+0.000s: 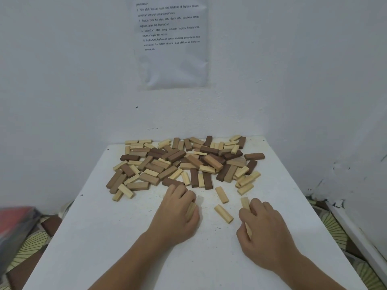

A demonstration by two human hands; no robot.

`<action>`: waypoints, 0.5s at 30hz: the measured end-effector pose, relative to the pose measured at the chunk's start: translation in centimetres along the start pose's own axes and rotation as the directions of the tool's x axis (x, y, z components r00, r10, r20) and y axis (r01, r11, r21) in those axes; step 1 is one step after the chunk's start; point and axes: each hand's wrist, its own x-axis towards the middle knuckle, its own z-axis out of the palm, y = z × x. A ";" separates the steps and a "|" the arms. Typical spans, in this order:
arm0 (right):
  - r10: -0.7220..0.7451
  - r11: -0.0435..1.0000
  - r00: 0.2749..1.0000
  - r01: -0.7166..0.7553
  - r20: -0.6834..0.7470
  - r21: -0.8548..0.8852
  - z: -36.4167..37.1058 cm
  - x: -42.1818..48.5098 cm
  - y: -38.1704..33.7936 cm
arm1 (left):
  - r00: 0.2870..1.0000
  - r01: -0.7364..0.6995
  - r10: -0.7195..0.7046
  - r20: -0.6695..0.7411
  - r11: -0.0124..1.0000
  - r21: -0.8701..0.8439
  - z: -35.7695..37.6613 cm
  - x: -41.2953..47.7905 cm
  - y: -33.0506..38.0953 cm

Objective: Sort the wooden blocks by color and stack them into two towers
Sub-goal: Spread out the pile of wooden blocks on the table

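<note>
At the lower left of the frame a blurred red thing [18, 216] sits beside the white table [104, 248]. On the table's far half, in the middle of the frame, lies the pile of blocks [184, 162], pale and dark ones mixed and pointing every way, with a printed sheet [171, 49] on the wall above. No tower shows anywhere, so the sorting looks barely begun.

Just below the pile the left hand [176, 210] rests knuckles up, fingers curled round a pale block [191, 210] of which only one side shows. The hands are apart, and in the gap between them two pale blocks lie flat and alone: the upper loose block [222, 194] and the lower loose block [223, 213]. Each has its long axis running up and down the frame, top end leaning left, the lower one more so. The upper one sits about midway between the hands; the lower one is nearer the right hand [263, 225].

That hand grips a pale stick [245, 203] whose end pokes out above the fingers toward the pile. More pale wood shows under its palm; I cannot tell whether that is a second block. With both hands full, I judge either must set its load down before taking a loose one
</note>
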 end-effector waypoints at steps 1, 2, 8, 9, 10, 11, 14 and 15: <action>-0.004 1.000 1.000 0.005 -0.021 0.019 0.0 0.0 0.0 | 1.000 0.005 -0.005 -0.006 1.000 -0.018 -0.1 -0.1 0.1; -0.006 0.999 0.999 0.007 -0.040 0.031 -0.1 0.0 0.1 | 1.000 0.013 -0.014 -0.011 0.999 -0.034 -0.1 -0.1 0.1; -0.051 0.997 0.986 0.059 -0.160 0.047 -0.2 0.1 0.0 | 0.996 0.078 -0.080 -0.032 0.995 -0.069 -0.7 -0.4 0.3; -0.057 0.996 0.981 0.069 -0.183 0.059 -0.1 0.3 0.1 | 0.996 0.081 -0.083 -0.034 0.995 -0.066 -0.9 -0.5 0.2; -0.057 0.994 0.977 0.074 -0.205 0.077 0.0 0.6 0.1 | 0.996 0.084 -0.086 -0.039 0.995 -0.061 -1.1 -0.5 -0.1; -0.056 0.992 0.973 0.079 -0.225 0.094 0.1 0.9 0.2 | 0.994 0.092 -0.094 -0.048 0.994 -0.057 -1.3 -0.6 -0.4; -0.072 0.987 0.959 0.108 -0.273 0.119 0.8 2.3 0.1 | 0.990 0.116 -0.121 -0.075 0.991 -0.067 -2.2 -0.7 -1.3; -0.067 0.985 0.954 0.110 -0.292 0.134 0.9 2.9 0.0 | 0.987 0.128 -0.134 -0.083 0.989 -0.081 -2.6 -0.6 -1.7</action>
